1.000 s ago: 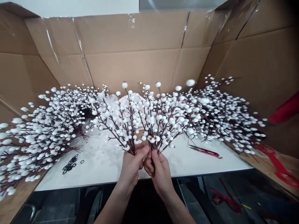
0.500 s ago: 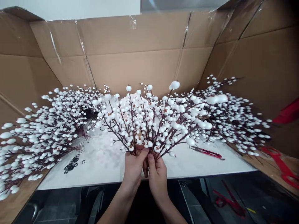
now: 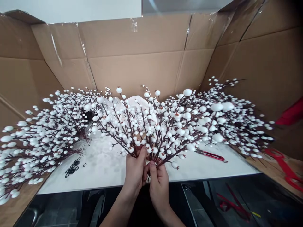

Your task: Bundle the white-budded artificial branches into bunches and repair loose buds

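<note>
A fanned bunch of dark stems with white berries (image 3: 151,126) rises from both hands at the front edge of the white table. My left hand (image 3: 135,168) is closed around the stems at the left of the bunch, thumb upward. Beside it, my right hand (image 3: 159,178) pinches the lower right stems between thumb and fingers. The stem ends are mostly hidden by the fingers. To the left of my hands, small black rings (image 3: 73,167) lie in a loose pile. Red-handled snips (image 3: 211,155) rest on the table at the right, near the bunch's outer berries.
Berry stems are heaped at the left (image 3: 44,138) and at the right (image 3: 239,123). A cardboard wall (image 3: 134,69) stands behind and on both sides. Red scissors (image 3: 284,167) lie at the far right. Something red (image 3: 234,205) shows below the table edge.
The bunch has spread wider, its outer stems leaning further to the left and right. The gap between my thumbs has grown a little, and the right hand sits slightly lower.
</note>
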`<state>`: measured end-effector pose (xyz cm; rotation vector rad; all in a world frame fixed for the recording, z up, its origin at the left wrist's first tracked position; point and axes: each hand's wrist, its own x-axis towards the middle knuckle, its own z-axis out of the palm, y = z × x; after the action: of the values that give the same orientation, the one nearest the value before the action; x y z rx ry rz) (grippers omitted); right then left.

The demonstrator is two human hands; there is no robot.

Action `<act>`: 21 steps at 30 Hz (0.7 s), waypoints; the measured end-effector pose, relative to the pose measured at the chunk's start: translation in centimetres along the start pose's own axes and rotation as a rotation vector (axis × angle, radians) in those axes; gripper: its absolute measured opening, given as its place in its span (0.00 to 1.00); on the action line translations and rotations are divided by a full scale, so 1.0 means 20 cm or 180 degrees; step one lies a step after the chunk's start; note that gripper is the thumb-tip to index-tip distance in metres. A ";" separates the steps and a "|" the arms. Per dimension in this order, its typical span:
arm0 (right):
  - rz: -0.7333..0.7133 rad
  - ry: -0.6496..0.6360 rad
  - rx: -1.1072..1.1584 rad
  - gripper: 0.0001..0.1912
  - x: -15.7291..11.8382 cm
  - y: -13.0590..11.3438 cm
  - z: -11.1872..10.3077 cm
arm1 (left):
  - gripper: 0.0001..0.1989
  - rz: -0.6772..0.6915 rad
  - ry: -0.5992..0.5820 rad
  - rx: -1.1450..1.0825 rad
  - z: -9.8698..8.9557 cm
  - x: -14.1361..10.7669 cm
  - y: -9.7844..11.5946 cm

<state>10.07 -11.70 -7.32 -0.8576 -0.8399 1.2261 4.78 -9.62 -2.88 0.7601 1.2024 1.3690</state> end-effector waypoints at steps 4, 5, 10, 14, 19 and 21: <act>-0.0001 0.0052 0.0018 0.19 0.00 -0.01 0.00 | 0.19 0.0020 -0.0208 0.0043 -0.01 0.00 0.00; -0.0002 0.0067 0.0025 0.19 0.01 -0.01 0.00 | 0.18 0.0029 -0.0257 0.0043 -0.01 0.00 0.00; -0.0194 0.0243 -0.0061 0.17 0.01 -0.05 0.00 | 0.17 0.0057 -0.0137 0.0108 0.00 0.00 0.01; -0.0376 0.0336 -0.0017 0.16 -0.01 -0.05 -0.01 | 0.18 0.0161 0.0114 -0.0044 0.02 0.00 0.03; -0.0443 0.0313 -0.0056 0.16 -0.04 -0.02 -0.03 | 0.18 0.0125 0.0173 -0.0290 0.03 0.00 0.04; -0.0459 0.0422 -0.0096 0.16 -0.06 -0.02 -0.03 | 0.19 0.0100 0.0169 -0.0428 0.02 0.00 0.04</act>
<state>10.61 -12.94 -7.35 -0.8774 -0.8006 1.0220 5.03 -9.51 -2.05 0.6538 1.1308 1.4883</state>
